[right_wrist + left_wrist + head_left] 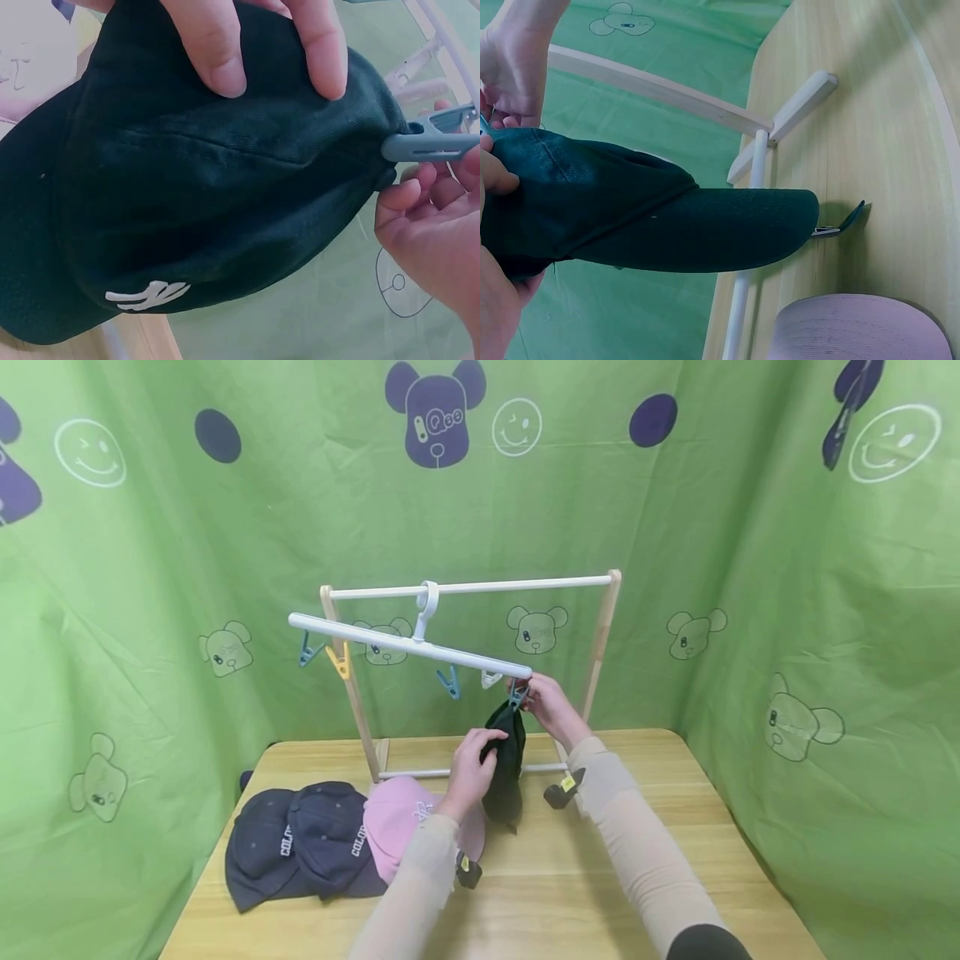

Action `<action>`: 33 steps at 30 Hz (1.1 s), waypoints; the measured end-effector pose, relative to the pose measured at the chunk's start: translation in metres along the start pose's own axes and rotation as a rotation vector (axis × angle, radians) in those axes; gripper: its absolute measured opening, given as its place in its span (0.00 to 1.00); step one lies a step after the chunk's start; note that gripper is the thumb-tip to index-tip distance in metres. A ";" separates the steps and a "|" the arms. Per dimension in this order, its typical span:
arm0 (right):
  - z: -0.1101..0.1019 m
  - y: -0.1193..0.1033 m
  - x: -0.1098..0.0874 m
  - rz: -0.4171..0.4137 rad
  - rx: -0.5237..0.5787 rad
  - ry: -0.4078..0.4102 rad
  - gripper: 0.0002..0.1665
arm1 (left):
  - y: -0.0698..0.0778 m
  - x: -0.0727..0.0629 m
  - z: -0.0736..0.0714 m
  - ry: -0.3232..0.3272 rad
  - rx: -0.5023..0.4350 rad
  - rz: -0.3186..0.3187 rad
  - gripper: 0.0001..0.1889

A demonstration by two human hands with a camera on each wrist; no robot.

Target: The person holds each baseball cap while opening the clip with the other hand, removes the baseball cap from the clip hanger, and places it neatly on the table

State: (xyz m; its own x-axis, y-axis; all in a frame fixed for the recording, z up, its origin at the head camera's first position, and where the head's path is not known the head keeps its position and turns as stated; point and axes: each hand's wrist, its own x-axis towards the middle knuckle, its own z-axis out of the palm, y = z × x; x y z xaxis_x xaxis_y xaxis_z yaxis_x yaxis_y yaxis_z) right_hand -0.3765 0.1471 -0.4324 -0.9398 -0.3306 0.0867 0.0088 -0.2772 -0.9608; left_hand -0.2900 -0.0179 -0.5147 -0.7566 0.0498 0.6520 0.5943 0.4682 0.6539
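Observation:
A dark green baseball cap (504, 768) hangs brim down under the right end of a white clip hanger (465, 658). My left hand (472, 768) grips its crown, fingers spread over the cloth. A blue clothespin (427, 147) has its tips on the cap's edge. My right hand (551, 706) holds this clothespin just below the bar's end, thumb close to the cap's edge. White stitching (148, 295) shows on the cap in the right wrist view. The brim (735, 229) points toward the table in the left wrist view, and a strap (851, 217) dangles past it.
The hanger hooks on a rack's white rail (525, 585) and slants down rightward. Other clips, including a yellow one (340, 662), hang from it. Two dark caps (258, 835) and a pink cap (393, 827) lie on the wooden table (637, 877) at left.

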 end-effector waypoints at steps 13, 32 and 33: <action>0.006 -0.002 0.003 0.012 -0.029 0.055 0.25 | 0.000 -0.002 0.000 0.003 0.007 -0.005 0.18; 0.000 -0.008 0.000 0.030 -0.062 0.085 0.19 | 0.011 -0.005 0.001 0.024 0.020 0.022 0.18; -0.001 -0.008 0.000 0.029 -0.065 0.086 0.19 | 0.012 -0.006 0.001 0.024 0.022 0.022 0.18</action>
State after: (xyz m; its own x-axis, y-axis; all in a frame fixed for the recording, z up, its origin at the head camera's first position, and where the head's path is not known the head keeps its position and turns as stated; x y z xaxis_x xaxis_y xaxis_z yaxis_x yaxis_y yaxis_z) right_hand -0.3764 0.1499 -0.4249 -0.9653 -0.2584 0.0380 0.0173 -0.2084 -0.9779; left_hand -0.2790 -0.0122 -0.5111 -0.7367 0.0391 0.6751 0.6041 0.4866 0.6311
